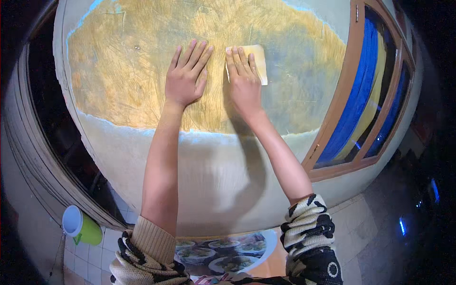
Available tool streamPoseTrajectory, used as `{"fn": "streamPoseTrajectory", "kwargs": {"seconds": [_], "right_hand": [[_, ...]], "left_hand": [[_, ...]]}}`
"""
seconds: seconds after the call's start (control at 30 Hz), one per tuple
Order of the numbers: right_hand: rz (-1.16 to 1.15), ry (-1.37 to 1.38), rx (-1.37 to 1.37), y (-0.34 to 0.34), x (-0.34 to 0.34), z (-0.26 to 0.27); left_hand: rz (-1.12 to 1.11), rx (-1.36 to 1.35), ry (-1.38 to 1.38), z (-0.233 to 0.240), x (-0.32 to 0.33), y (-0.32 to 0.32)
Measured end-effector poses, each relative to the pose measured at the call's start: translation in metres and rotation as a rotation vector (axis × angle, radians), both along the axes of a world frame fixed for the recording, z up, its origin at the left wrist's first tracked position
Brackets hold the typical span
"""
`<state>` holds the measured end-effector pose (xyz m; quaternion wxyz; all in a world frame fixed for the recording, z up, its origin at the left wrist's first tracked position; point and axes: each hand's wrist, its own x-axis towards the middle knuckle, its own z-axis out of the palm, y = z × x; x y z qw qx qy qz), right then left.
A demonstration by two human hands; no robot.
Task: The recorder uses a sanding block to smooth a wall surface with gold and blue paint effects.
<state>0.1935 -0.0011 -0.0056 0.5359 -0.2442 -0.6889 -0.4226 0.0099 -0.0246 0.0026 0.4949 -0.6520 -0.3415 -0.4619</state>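
A wall [210,160] with a large, uneven yellow-brown patch [107,85] stands before me, its ragged border edged in light blue. My left hand [187,80] lies flat on the patch, fingers spread and holding nothing. Just to its right, my right hand [245,85] presses a small, roughly square pale-yellow sheet [259,57], perhaps sandpaper, against the same patch. The fingers cover the sheet's left part, while its top and right edges show. Which face meets the wall is not clear beyond its lying against it.
A brown-framed window [348,71] with a blue curtain [361,89] is on the right. Left of the wall is a dark opening [46,99]. A green bucket [91,229] stands on tiles at lower left. A printed sheet with food pictures [228,244] lies below me.
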Motion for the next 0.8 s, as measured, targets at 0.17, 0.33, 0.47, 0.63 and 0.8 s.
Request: {"fn": "streamPoseTrajectory", "kwargs": {"seconds": [0.17,0.33,0.47,0.63,0.8], "right_hand": [[-0.028,-0.048,-0.099,-0.011,0.003,-0.029],[-0.082,-0.001,-0.063,-0.005,-0.003,0.007],[-0.032,0.005,-0.064,-0.006,-0.001,-0.009],[-0.089,-0.022,-0.057,-0.008,0.011,-0.013],[-0.121,0.033,0.003,0.004,0.006,0.027]], "left_hand": [[0.025,-0.013,0.02,0.002,-0.003,-0.003],[-0.01,0.012,0.019,0.009,0.003,-0.001],[-0.028,0.007,0.011,0.005,-0.001,0.001],[-0.022,0.006,0.014,0.004,0.003,0.001],[-0.026,0.009,0.019,0.006,0.009,0.005]]}}
